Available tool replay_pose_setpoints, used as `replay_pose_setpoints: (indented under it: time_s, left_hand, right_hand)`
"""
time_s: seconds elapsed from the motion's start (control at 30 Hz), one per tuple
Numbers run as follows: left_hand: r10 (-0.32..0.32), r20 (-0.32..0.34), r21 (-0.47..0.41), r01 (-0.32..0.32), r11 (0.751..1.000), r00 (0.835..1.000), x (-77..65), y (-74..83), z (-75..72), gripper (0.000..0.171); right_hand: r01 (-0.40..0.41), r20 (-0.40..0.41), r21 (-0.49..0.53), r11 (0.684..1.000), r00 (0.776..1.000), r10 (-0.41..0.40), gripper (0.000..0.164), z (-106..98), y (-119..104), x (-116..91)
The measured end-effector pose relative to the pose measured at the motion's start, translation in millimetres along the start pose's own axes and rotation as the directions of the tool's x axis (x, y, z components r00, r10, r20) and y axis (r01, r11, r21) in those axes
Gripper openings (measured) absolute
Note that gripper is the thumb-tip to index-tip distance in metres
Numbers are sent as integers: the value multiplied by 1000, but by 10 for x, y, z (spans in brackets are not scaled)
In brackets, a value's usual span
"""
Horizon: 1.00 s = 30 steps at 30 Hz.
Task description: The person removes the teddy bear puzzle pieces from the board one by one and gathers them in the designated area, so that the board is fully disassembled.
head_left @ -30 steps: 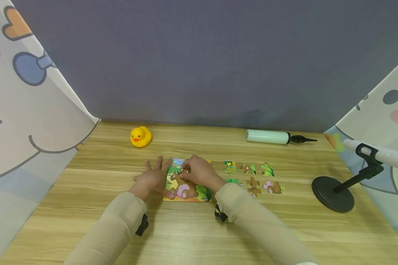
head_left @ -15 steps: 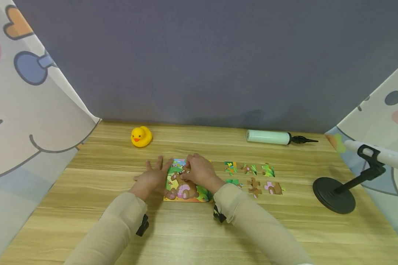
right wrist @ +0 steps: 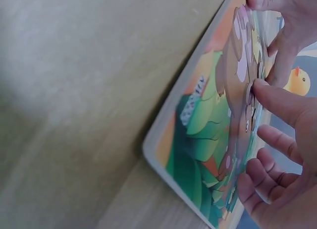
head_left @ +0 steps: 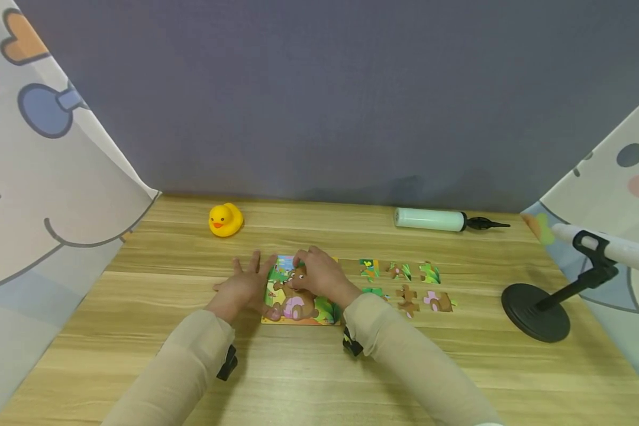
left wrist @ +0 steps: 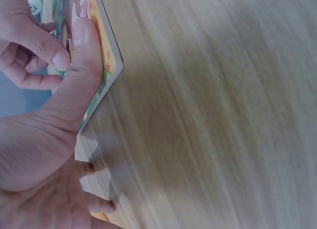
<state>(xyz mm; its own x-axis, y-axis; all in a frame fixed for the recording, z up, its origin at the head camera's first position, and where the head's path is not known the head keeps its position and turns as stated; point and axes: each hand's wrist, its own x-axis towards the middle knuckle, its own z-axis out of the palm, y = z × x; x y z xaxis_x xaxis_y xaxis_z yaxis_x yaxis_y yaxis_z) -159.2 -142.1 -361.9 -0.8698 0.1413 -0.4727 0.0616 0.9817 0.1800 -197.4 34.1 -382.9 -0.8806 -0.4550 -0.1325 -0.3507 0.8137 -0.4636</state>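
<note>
A bear jigsaw puzzle (head_left: 302, 321) lies flat in a thin board on the wooden table. My left hand (head_left: 238, 290) is spread beside its left edge; in the left wrist view the thumb (left wrist: 86, 48) rests on the board's corner and the other fingertips touch the tabletop. Over the upper part of the picture, my right hand (head_left: 325, 275) has thumb and index finger bent about the bear-head puzzle piece (head_left: 298, 278). The right wrist view shows the right thumb (right wrist: 277, 97) touching the bear's face. My fingers partly hide how that piece sits.
Several loose puzzle pieces (head_left: 407, 300) lie in two rows right of the board. A yellow rubber duck (head_left: 226, 219) sits at the back left. A pale hand pump (head_left: 429, 219) lies at the back right, and a black-based stand (head_left: 535, 312) is at the far right.
My right thumb and index finger have shifted slightly at the bear's head, and more of its face shows. My left hand stays in place. The loose pieces have not moved.
</note>
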Motion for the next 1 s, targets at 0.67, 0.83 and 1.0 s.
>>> replay_pose_setpoints:
  time_s: [0.67,0.83,1.0]
  left_hand:
    - [5,16,6,-5,1000,1000,45,-11,7,131]
    - [5,24,3,-5,1000,1000,52,-11,15,133]
    - [12,11,-15,-12,1000,1000,59,-26,21,134]
  right_hand:
    - [132,60,59,990,989,-135,38,-88,149,-51]
    - [166,48,61,984,984,-169,38,-137,263,-139]
    - [177,21,48,983,984,-178,40,-202,365,-256]
